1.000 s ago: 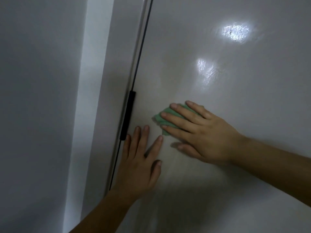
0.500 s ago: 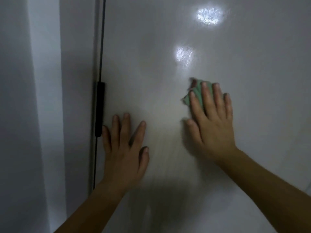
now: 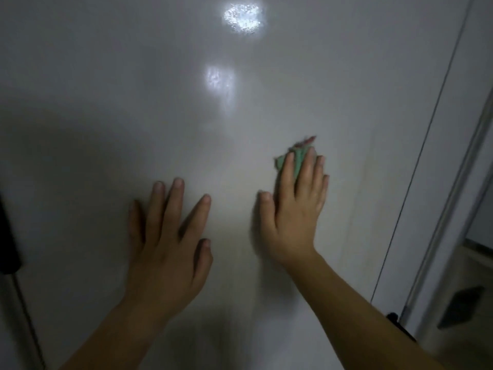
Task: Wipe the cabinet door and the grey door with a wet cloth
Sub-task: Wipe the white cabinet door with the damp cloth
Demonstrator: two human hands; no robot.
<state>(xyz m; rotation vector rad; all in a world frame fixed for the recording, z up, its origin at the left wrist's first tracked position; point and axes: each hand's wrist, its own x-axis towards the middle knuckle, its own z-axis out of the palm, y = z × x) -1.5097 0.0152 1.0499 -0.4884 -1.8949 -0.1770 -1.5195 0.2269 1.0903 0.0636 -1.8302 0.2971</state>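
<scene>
A glossy pale door panel (image 3: pixel 186 116) fills most of the head view, with two bright light reflections near its top. My right hand (image 3: pixel 296 209) lies flat on the panel and presses a small green cloth (image 3: pixel 296 158) under its fingers; only the cloth's top edge shows beyond the fingertips. My left hand (image 3: pixel 168 244) rests flat on the panel to the left, fingers spread, holding nothing.
A black hinge or handle piece (image 3: pixel 8 244) sits at the left edge on a dark vertical gap. At the right, a thin dark seam (image 3: pixel 416 182) and a pale frame (image 3: pixel 458 209) border the panel. A dark fitting (image 3: pixel 400 327) shows behind my right forearm.
My right hand has slid the green cloth rightwards across the panel and turned fingers-up. The view has swung right, so the black hinge piece moved to the left edge. My left hand stays flat.
</scene>
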